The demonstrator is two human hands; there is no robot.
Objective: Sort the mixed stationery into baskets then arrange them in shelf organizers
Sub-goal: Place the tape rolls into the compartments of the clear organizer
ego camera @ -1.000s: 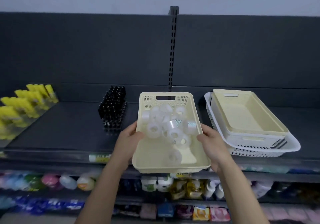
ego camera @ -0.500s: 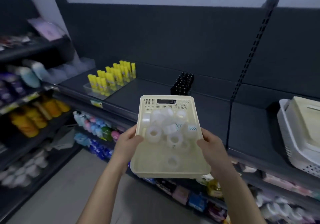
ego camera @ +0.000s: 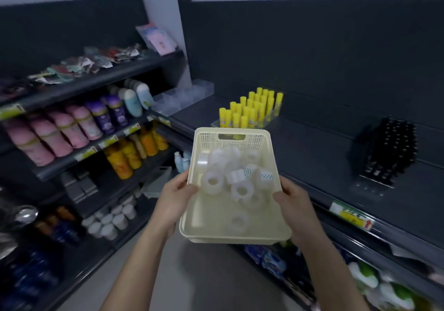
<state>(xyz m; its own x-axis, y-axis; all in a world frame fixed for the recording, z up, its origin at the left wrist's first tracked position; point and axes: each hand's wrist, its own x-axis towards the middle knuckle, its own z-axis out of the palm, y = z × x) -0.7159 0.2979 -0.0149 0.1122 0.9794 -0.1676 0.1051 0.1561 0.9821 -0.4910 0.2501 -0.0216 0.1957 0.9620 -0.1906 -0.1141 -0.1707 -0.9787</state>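
I hold a cream plastic basket (ego camera: 209,226) level in front of me, off the shelf. My left hand (ego camera: 175,197) grips its left rim and my right hand (ego camera: 294,205) grips its right rim. Several clear tape rolls (ego camera: 236,175) lie loose inside, mostly toward the far end. Beyond the basket, a clear organizer of yellow glue sticks (ego camera: 251,110) stands on the dark shelf (ego camera: 312,147). A block of black bottles (ego camera: 389,149) stands further right on that shelf.
An empty clear divider tray (ego camera: 182,98) sits in the shelf corner. A second rack on the left carries pink pouches (ego camera: 50,132), orange bottles (ego camera: 133,152) and white jars (ego camera: 110,219). Grey floor lies between the racks below my arms.
My view has swung left along the shelf. The stacked white and cream baskets have left the frame on the right, the glue sticks are now straight ahead, and the basket stays held in both hands.
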